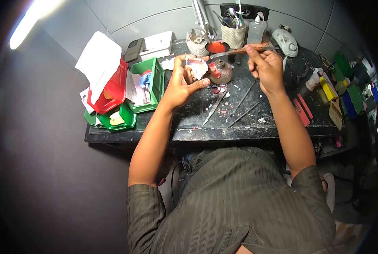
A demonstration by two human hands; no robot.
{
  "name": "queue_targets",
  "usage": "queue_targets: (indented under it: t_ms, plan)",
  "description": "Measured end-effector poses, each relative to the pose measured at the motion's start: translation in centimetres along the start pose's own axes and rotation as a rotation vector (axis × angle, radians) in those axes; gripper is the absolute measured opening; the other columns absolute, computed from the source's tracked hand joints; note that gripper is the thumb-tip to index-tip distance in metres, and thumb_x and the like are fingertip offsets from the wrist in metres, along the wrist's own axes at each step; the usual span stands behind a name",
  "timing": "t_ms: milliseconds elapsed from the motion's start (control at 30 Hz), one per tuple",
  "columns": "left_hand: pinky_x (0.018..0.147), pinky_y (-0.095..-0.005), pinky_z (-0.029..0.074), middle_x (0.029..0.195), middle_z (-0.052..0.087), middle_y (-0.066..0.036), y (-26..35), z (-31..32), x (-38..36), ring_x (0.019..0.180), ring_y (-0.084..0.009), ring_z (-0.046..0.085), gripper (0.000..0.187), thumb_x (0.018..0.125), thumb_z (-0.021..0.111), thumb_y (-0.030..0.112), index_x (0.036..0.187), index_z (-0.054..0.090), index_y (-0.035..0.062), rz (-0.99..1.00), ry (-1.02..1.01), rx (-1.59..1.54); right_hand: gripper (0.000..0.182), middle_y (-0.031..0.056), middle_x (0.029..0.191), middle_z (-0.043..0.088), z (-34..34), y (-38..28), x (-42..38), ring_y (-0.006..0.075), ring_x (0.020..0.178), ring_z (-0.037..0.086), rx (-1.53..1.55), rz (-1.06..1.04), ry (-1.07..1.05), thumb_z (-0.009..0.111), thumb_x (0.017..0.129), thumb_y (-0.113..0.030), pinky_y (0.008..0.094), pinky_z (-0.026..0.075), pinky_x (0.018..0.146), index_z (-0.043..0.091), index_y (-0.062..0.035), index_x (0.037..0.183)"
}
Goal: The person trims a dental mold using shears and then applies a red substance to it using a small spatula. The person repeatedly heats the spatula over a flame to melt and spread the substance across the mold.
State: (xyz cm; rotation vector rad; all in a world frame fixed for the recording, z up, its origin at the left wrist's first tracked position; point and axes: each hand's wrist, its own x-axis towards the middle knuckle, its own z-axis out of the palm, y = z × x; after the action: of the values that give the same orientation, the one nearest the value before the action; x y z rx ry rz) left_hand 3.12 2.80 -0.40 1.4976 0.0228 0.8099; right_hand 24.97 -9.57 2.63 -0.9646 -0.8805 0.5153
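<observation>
My left hand (pixel 181 86) is closed around a white plaster dental cast (pixel 198 69) with pink on it, raised over the workbench. In my right hand (pixel 266 70) is a wax knife (pixel 236 51), gripped by its brown handle, with the blade pointing left. The blade tip lies near the cast and overlaps the front of a dark pan of red wax (pixel 217 47) in this view. Just right of the cast stands a glass spirit burner (pixel 223 75) with red wax smears. Below the hands, several slim metal tools (pixel 242 100) lie among white and pink scraps.
Green bins (pixel 156 84) and a red bin (pixel 120 80) with papers stand at left. Behind are a phone (pixel 133 50), a white tray (pixel 159 44), a cup of brushes (pixel 233 36) and a clear pump bottle (pixel 256 31). Pink wax sheets (pixel 302 111) lie at right.
</observation>
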Motion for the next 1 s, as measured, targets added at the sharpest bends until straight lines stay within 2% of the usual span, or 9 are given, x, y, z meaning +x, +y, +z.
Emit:
queue_targets:
  t_ms: [167, 267, 500, 633, 767, 900, 1000]
  plan:
    - [0.099, -0.0367, 0.049, 0.137, 0.049, -0.021, 0.47, 0.34, -0.18, 0.117, -0.0239, 0.059, 0.061, 0.083, 0.073, -0.004, 0.124, 0.031, 0.0077, -0.029, -0.017, 0.0, 0.017, 0.0014, 0.063, 0.059, 0.57, 0.46, -0.58, 0.0024, 0.047, 0.047, -0.044, -0.038, -0.226, 0.069, 0.092, -0.013, 0.0165, 0.033, 0.038, 0.067, 0.0011, 0.101]
    - [0.099, -0.0372, 0.049, 0.137, 0.05, -0.021, 0.98, 0.62, -0.3, 0.119, -0.026, 0.059, 0.059, 0.084, 0.072, -0.003, 0.124, 0.031, 0.0077, -0.075, -0.006, -0.023, 0.017, 0.0016, 0.068, 0.06, 0.52, 0.53, -0.51, 0.0026, 0.05, 0.049, -0.055, -0.058, -0.211, 0.069, 0.092, -0.012, 0.0167, 0.034, 0.039, 0.066, 0.002, 0.102]
    - [0.099, -0.0377, 0.049, 0.137, 0.05, -0.021, 0.68, 0.39, -0.28, 0.118, -0.0257, 0.059, 0.06, 0.084, 0.072, -0.003, 0.125, 0.03, 0.0075, -0.041, -0.021, 0.002, 0.016, 0.0031, 0.075, 0.063, 0.59, 0.31, -0.62, 0.0034, 0.056, 0.051, -0.046, -0.105, -0.235, 0.067, 0.093, -0.01, 0.0167, 0.036, 0.039, 0.065, 0.0026, 0.103]
    - [0.1, -0.0376, 0.049, 0.141, 0.046, -0.021, 0.32, 0.4, -0.04, 0.118, -0.0246, 0.059, 0.066, 0.08, 0.074, -0.008, 0.126, 0.029, 0.008, -0.013, -0.016, 0.036, 0.016, 0.0039, 0.077, 0.065, 0.69, 0.08, -0.77, 0.0036, 0.056, 0.051, -0.043, -0.112, -0.263, 0.067, 0.093, -0.01, 0.0164, 0.036, 0.039, 0.065, 0.0023, 0.103]
    - [0.099, -0.0376, 0.05, 0.145, 0.04, -0.022, 0.47, 0.46, -0.02, 0.12, -0.0255, 0.057, 0.074, 0.074, 0.076, -0.013, 0.126, 0.028, 0.0088, 0.026, -0.01, 0.131, 0.015, 0.0078, 0.087, 0.07, 0.69, 0.11, -0.88, 0.0034, 0.057, 0.052, -0.068, -0.137, -0.273, 0.067, 0.093, -0.01, 0.0162, 0.037, 0.04, 0.065, 0.0014, 0.103]
    - [0.099, -0.0379, 0.05, 0.144, 0.041, -0.021, 0.35, 0.53, 0.11, 0.12, -0.0265, 0.056, 0.076, 0.072, 0.076, -0.014, 0.125, 0.027, 0.0095, 0.054, -0.013, 0.153, 0.015, 0.0099, 0.092, 0.072, 0.82, 0.08, -0.93, 0.0034, 0.058, 0.052, -0.047, -0.144, -0.273, 0.067, 0.093, -0.011, 0.0161, 0.037, 0.04, 0.065, 0.001, 0.102]
    - [0.099, -0.0379, 0.05, 0.145, 0.04, -0.02, 0.33, 0.65, 0.15, 0.12, -0.0247, 0.055, 0.077, 0.071, 0.077, -0.015, 0.125, 0.028, 0.0102, 0.065, -0.016, 0.123, 0.015, 0.009, 0.091, 0.072, 0.67, 0.07, -0.92, 0.0033, 0.058, 0.052, -0.073, -0.136, -0.289, 0.067, 0.093, -0.011, 0.016, 0.036, 0.04, 0.065, 0.0011, 0.102]
